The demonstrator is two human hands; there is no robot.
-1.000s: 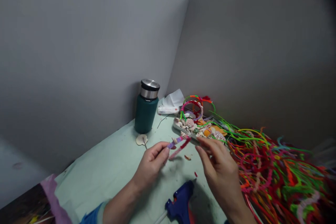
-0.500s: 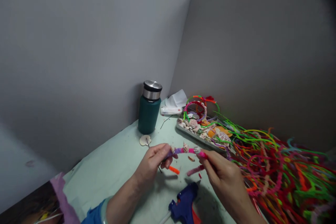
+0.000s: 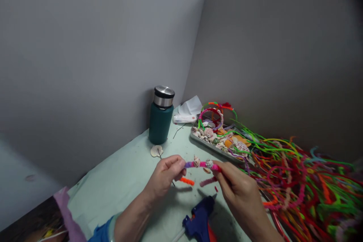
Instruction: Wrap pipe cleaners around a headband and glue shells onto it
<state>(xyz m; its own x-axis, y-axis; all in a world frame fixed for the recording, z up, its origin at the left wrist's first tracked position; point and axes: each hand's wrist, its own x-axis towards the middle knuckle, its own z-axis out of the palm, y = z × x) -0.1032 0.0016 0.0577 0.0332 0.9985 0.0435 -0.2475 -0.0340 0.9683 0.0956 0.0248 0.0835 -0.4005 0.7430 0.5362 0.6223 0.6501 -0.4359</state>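
Note:
Between my two hands is a curved band wrapped in coloured pipe cleaner (image 3: pixel 202 164), purple at the left and pink at the right, with small shells on its top. My left hand (image 3: pixel 167 172) pinches the purple side, and an orange end pokes out below it. My right hand (image 3: pixel 236 183) grips the pink side; a dusty pink end shows beneath. Below the band a blue hot glue gun (image 3: pixel 200 217) lies on the table, its nozzle toward my right hand. A flat pale shell (image 3: pixel 156 151) with a thin dark stick across it is beyond my left hand.
A green metal-lidded bottle (image 3: pixel 161 117) stands by the grey partition (image 3: pixel 99 64). Right of it are white paper (image 3: pixel 193 106) and a tray (image 3: pixel 208 145) of shells with finished-looking hoops on it. A large tangle of pipe cleaners (image 3: pixel 309 181) covers the right side.
My left hand has shifted its hold slightly toward the band's left end, and a shell near its fingertips is now hidden. The band has turned and moved a little left.

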